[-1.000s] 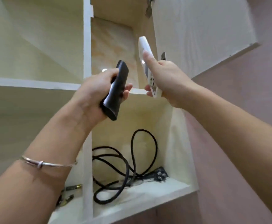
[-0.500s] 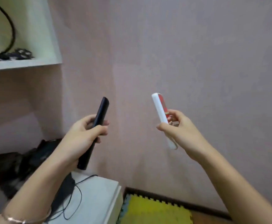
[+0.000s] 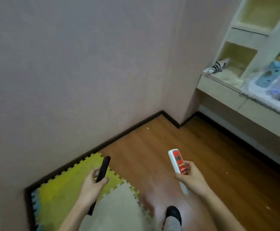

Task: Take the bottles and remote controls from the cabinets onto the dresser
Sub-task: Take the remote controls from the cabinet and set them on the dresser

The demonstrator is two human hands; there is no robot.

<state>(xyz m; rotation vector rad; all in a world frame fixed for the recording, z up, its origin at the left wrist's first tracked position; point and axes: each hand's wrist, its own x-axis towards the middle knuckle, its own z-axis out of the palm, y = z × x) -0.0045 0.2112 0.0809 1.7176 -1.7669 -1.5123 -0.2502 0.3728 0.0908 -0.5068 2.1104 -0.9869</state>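
My left hand [image 3: 92, 185] is closed around a long black remote control [image 3: 103, 168], held low over the foam mat with its tip pointing up. My right hand [image 3: 191, 178] grips a white remote control with a red face [image 3: 177, 161], held over the wooden floor. The dresser [image 3: 219, 90] stands at the upper right, well away from both hands, its top partly covered by a white cloth with several small items on it. Open shelves rise above the dresser's back.
A pink wall fills the left and the middle. Yellow and grey foam floor mats [image 3: 64, 190] lie by the wall at lower left. Wooden floor [image 3: 202, 147] runs toward the dresser. A dark shoe [image 3: 173, 213] of mine shows at the bottom.
The view has swung away from the wall cabinet, down and to the right, toward the floor and the dresser. Both hands came down from the cabinet, each still holding its remote.
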